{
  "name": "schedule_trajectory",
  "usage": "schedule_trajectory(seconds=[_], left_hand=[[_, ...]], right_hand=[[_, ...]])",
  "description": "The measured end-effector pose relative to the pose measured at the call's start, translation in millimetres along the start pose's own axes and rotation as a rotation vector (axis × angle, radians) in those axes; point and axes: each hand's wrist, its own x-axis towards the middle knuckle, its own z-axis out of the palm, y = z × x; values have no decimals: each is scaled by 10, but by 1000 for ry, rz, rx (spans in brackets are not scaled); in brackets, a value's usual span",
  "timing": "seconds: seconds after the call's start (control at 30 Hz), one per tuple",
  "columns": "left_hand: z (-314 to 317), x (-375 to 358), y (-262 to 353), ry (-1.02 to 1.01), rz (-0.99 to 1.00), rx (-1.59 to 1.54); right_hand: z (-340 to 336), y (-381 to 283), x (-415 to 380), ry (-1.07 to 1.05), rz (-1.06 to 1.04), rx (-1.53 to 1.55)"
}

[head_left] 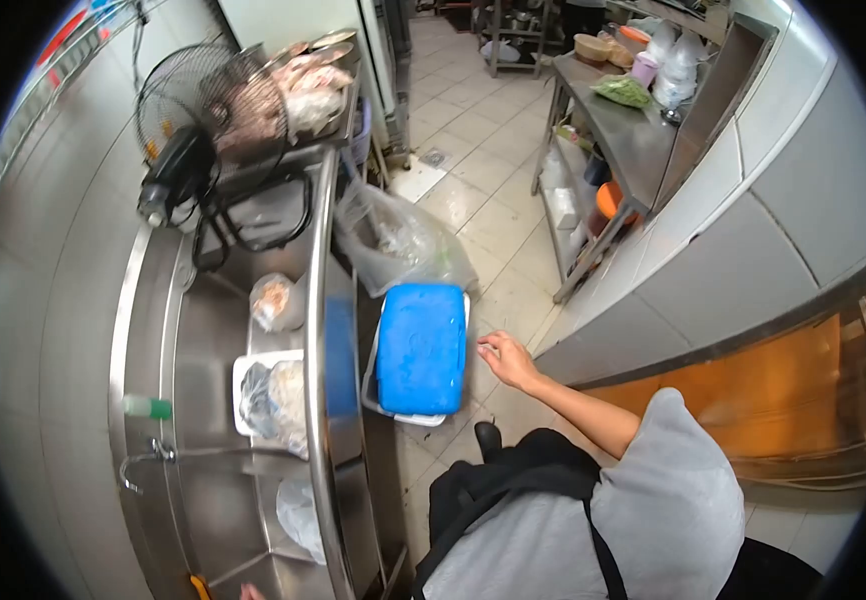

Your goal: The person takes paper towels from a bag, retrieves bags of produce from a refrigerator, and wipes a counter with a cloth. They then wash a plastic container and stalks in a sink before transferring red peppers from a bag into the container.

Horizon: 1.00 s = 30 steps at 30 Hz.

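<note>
My right hand (506, 361) hangs in the air just right of a blue plastic lid (421, 348), apart from it. Its fingers are loosely bent and nothing shows in them. The lid lies on top of a white container (419, 419) near the floor, beside the sink. Only a bit of my left hand (251, 593) shows at the bottom edge, over the steel sink (215, 385); its fingers are mostly hidden. Near it is a yellow-orange handle (199, 587). A white tray (244, 362) with bagged food (278, 400) stands in the sink.
A black fan (178, 175) stands at the sink's far end, before a heap of raw meat (315, 80). A clear plastic bag (398, 240) sits beyond the blue lid. At right is a steel table (621, 130) with bagged greens (621, 92). Tiled floor (488, 165) runs between.
</note>
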Motion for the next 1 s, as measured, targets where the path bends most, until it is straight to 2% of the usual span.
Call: schedule_trajectory(seconds=[0.03,0.1,0.13,0.2,0.23,0.3,0.33,0.4,0.43,0.5,0.53,0.57,0.63,0.67,0.73,0.83,0.87,0.93,1.0], left_hand=[[286,119,185,-129,32,-60],[1346,464,294,-355,90,-468],[1692,466,739,-462,56,-563],[2296,295,1636,-700,142,-511],[2661,118,2054,-788,176,-694],[3295,-218,2801,-1040,278,-625],[3375,-370,3288,-1130,448,-496],[3821,-597,3960,-1408,642,-500],[4010,-650,4232,-1405,668,-506],[4465,-607,4695,-1521,823,-455],[4658,-482,4924,-1510,857,-472],[4837,-362,5085,-1446,855,-340],[5053,-83,5478,-1328,849,-106],[5281,59,5602,-1260,862,-71],[5597,372,5964,-1276,832,93],[5882,745,6802,-1216,906,66],[5983,817,7111,-1220,928,82],[6186,891,7796,-1164,1039,-21],[6380,869,8482,-1182,1104,-70]], right_hand=[[-174,126,206,18,0,-4],[-404,372,581,12,3,-124],[-529,433,766,-33,98,-122],[-732,554,1102,-63,216,-136],[-825,623,1281,-102,304,-160],[-988,806,1693,-45,358,-189],[-1118,912,1926,-6,401,-222],[-1448,1064,2407,56,468,-187],[-1604,1147,2708,108,515,-145],[-1922,1383,3240,187,511,-137],[-2122,1501,3525,241,510,-143],[-2312,1585,3784,264,505,-155],[-2572,1747,4109,82,553,-104],[-2725,1807,4221,59,510,-87],[-2835,2031,4199,-10,500,56],[-3064,2224,4110,-15,645,506],[-3186,2237,4167,1,657,522],[-3442,2236,4396,23,686,785],[-3790,2149,4784,96,653,731]])
